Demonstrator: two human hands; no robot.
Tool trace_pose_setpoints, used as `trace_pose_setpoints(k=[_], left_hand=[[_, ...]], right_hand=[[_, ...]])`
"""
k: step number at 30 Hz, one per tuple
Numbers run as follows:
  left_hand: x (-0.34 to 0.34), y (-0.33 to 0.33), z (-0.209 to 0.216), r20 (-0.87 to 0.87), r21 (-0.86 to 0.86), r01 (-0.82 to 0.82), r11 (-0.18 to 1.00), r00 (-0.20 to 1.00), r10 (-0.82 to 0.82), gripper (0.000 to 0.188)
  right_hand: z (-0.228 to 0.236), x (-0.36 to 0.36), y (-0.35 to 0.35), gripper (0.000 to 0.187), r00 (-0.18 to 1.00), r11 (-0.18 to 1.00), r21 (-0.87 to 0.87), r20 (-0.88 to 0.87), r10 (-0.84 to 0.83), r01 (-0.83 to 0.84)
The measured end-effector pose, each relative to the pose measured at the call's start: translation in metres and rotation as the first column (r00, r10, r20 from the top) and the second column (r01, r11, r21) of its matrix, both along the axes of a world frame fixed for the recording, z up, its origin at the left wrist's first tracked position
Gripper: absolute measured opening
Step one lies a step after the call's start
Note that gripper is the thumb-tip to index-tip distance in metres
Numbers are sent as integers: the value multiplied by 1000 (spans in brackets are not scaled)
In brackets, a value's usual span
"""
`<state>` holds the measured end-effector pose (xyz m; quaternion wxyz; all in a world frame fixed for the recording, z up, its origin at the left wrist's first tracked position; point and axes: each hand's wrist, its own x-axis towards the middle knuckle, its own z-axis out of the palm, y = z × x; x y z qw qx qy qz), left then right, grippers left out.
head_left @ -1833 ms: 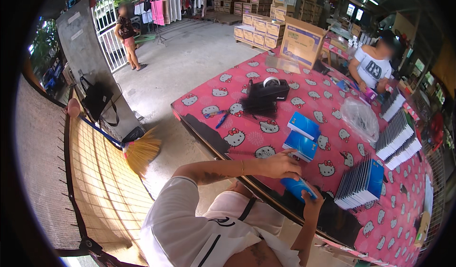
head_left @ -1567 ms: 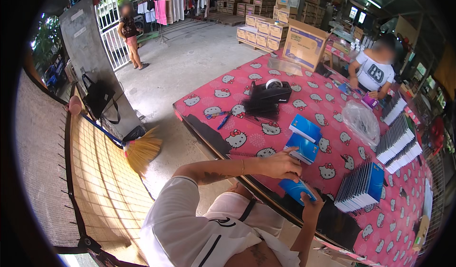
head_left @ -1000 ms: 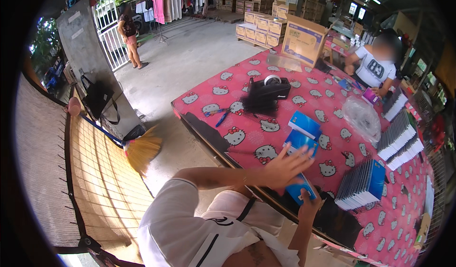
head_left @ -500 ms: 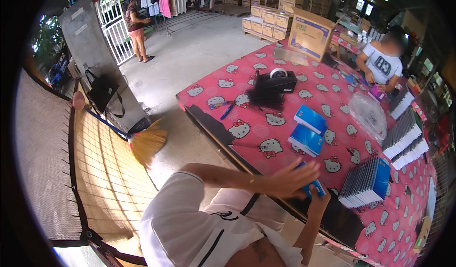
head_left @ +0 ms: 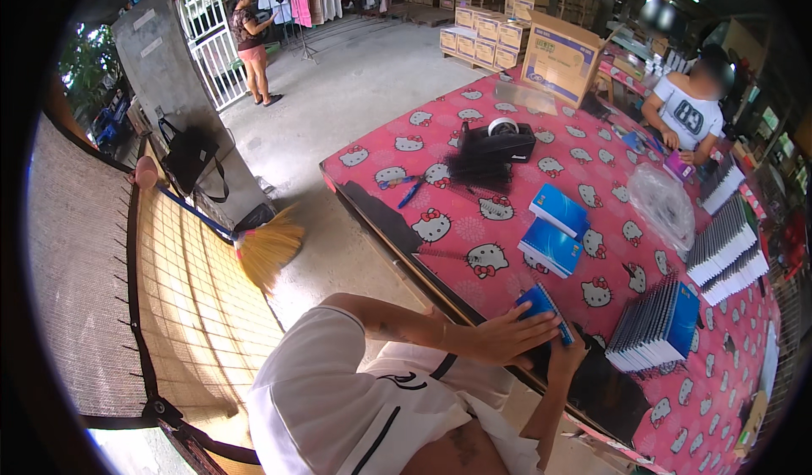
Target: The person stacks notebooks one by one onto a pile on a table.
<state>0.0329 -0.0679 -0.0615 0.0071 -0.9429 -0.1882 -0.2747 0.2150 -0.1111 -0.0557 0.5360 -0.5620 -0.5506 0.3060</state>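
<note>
A small blue spiral-bound notebook [head_left: 540,303] is held at the near edge of the table, its wire binding along the upper right side. My left hand [head_left: 518,334] lies across its cover with the fingers stretched out flat. From below, my right hand [head_left: 565,353] grips the notebook's near end; part of its fingers is hidden. Beyond my hands, two more blue notebooks [head_left: 550,247] lie overlapping on the table. To the right of my right hand stands a long row of blue notebooks [head_left: 648,326], packed with their wire spines up.
The table has a pink patterned cover [head_left: 457,221]. On it are a tape dispenser [head_left: 499,141], a pile of black wire bindings [head_left: 478,173], pens [head_left: 410,192], clear plastic [head_left: 655,206], more notebook stacks [head_left: 727,242] and a carton [head_left: 558,56]. Another person [head_left: 687,111] works across the table.
My left hand has come down from a blurred, raised position onto the notebook's cover. More of the notebook now shows, and its far end points up and away. The view has shifted slightly.
</note>
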Motion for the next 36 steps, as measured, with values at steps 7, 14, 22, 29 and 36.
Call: trace_pose_setpoints(k=[7, 14, 22, 29, 36], left_hand=[[10, 49, 47, -246, -192, 114, 975, 956, -160, 42], [3, 5, 13, -15, -62, 98, 993, 995, -99, 70], [13, 7, 14, -53, 12, 31, 999, 998, -30, 85], [19, 4, 21, -38, 15, 80, 997, 996, -80, 84], [13, 28, 53, 17, 44, 45, 998, 999, -46, 44]], right_hand=[[-2, -2, -3, 20, 999, 992, -120, 9, 46, -45], [-9, 4, -5, 23, 999, 998, -64, 32, -3, 5], [-25, 6, -3, 25, 997, 999, 5, 51, 50, -50], [-15, 1, -3, 26, 996, 1000, -10, 89, -14, 14], [21, -6, -15, 31, 976, 999, 33, 218, -30, 23]])
